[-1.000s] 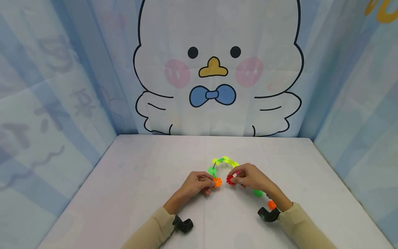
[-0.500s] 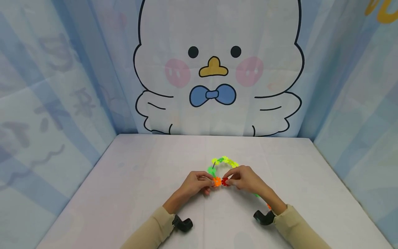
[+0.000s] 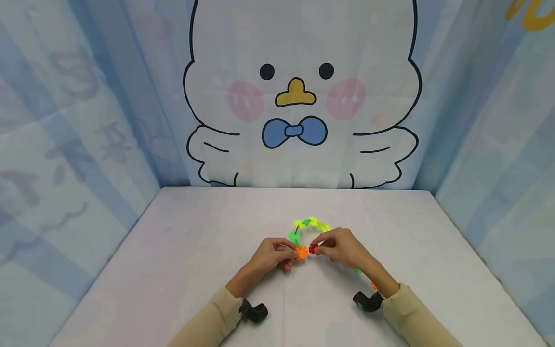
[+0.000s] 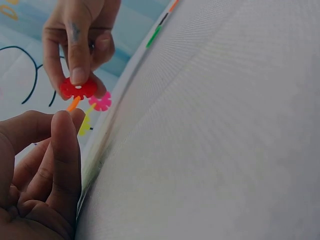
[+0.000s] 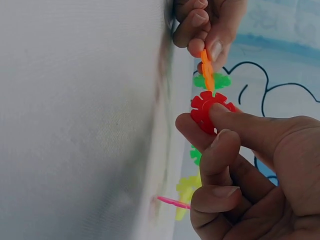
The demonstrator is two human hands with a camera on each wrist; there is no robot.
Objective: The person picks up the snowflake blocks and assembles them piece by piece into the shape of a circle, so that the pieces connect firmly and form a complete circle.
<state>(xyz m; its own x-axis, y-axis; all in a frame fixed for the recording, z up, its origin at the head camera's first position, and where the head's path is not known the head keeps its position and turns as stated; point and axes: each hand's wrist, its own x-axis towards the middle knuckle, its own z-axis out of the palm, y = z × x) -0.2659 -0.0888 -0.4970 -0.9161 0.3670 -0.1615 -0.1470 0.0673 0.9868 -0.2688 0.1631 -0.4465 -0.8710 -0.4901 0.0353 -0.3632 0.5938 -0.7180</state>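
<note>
My left hand [image 3: 272,255] pinches an orange snowflake disc [image 3: 302,252] between thumb and forefinger. That disc ends a curved chain of interlocked discs, with a green disc [image 3: 294,237] beside it and yellow discs [image 3: 314,221] at the far side. My right hand [image 3: 342,246] pinches a red snowflake disc [image 5: 202,111] by its rim, its notched edge facing the orange one. In the right wrist view the orange disc stands edge-on just above the red disc; whether they touch I cannot tell. A pink disc [image 4: 101,101] shows behind the red one in the left wrist view.
Partly hidden by my right forearm, a green piece [image 3: 357,271] and an orange piece [image 3: 374,286] lie on the white table [image 3: 208,226]. A printed cloth backdrop [image 3: 299,168] rises at the table's far edge, with cloth walls on both sides.
My right hand has moved left, bringing the red disc from a clear gap to close beside the orange disc, then slightly up. My left hand has barely moved.
</note>
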